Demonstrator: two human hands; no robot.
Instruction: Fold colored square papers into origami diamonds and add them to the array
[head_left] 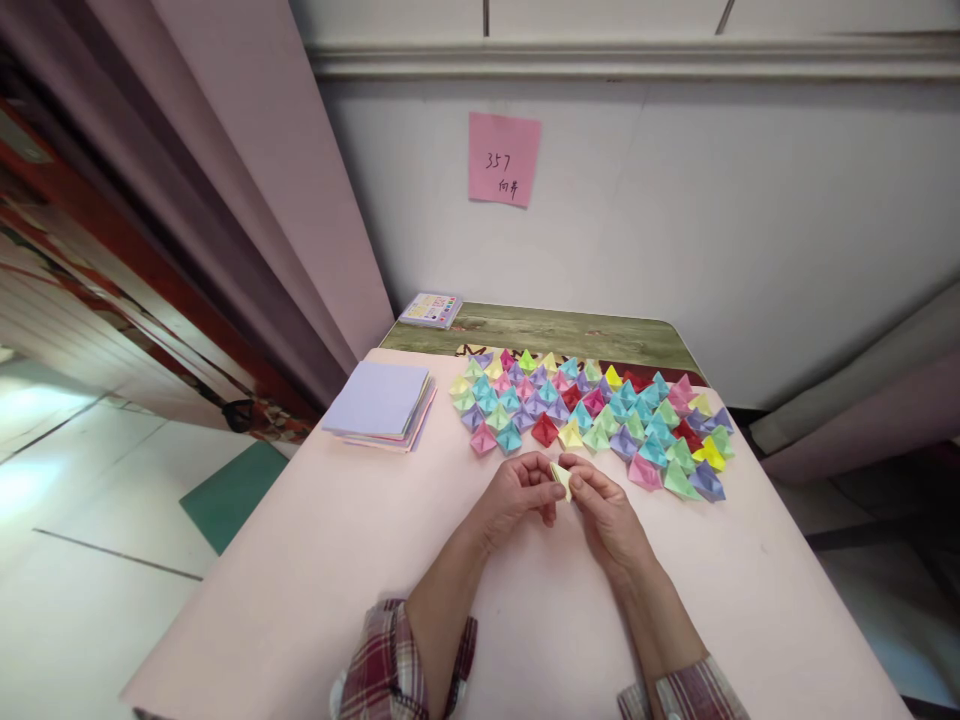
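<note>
A small pale yellow folded paper (562, 482) is pinched between my two hands, just above the table. My left hand (521, 490) is closed on its left side, thumb on top. On the other side, my right hand (602, 500) grips it between thumb and fingers. Part of the paper is hidden behind the fingertips. Right beyond my hands stand many folded paper pieces (546, 430) in rows, in red, pink, yellow, green, blue and purple. A stack of square paper sheets (379, 400), lilac on top, lies to the left.
The pale pink tabletop (300, 600) carries all of this. Behind it is a green wood-patterned surface (570, 325) with a packet (432, 310) at its left. A pink note (504, 160) hangs on the wall. Curtains (285, 170) hang at the left; a green sheet (232, 490) lies on the floor.
</note>
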